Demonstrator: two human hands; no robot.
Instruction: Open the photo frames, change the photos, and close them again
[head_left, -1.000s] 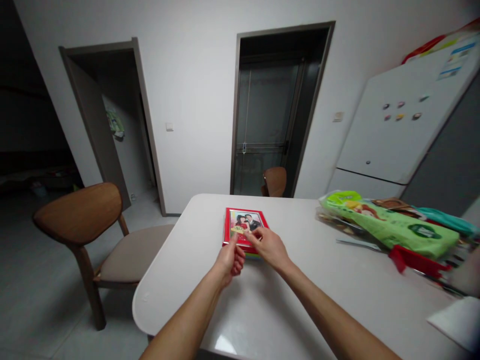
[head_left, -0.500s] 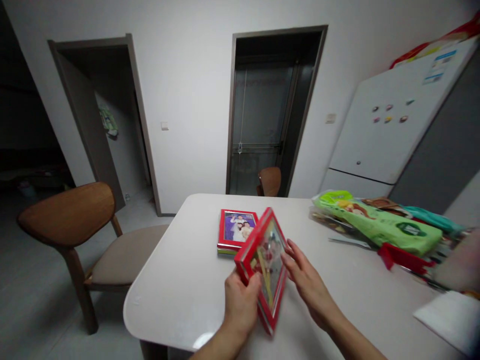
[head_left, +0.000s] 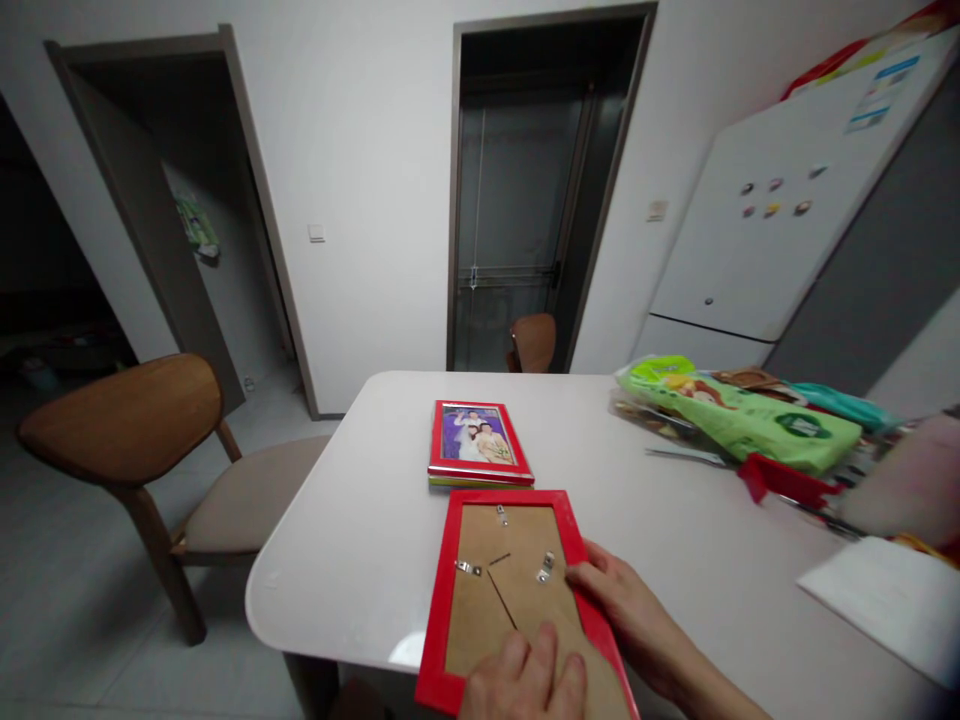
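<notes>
A red picture frame (head_left: 440,560) is turned back side up near the table's front edge, its brown backing board (head_left: 517,590) showing several small metal clips and a slot cut in it. My right hand (head_left: 630,610) grips the frame's right edge, thumb on top and fingers beneath. At the lower edge, the curled fingers of my left hand (head_left: 525,680) press over the backing; its thumb is hidden. Just beyond lies a stack of frames (head_left: 480,472), the top one red with a photo of people in wedding clothes on purple.
A green package (head_left: 772,415), a red plastic item (head_left: 787,482) and white paper (head_left: 885,590) lie on the right of the white table (head_left: 337,560). A wooden chair (head_left: 127,420) stands at left, another (head_left: 534,342) behind. A fridge (head_left: 780,220) is at the back right.
The picture frame has turned over from its glass side to its backing side and come lower. My right hand has closed on its right edge; my left fingers now lie over the back.
</notes>
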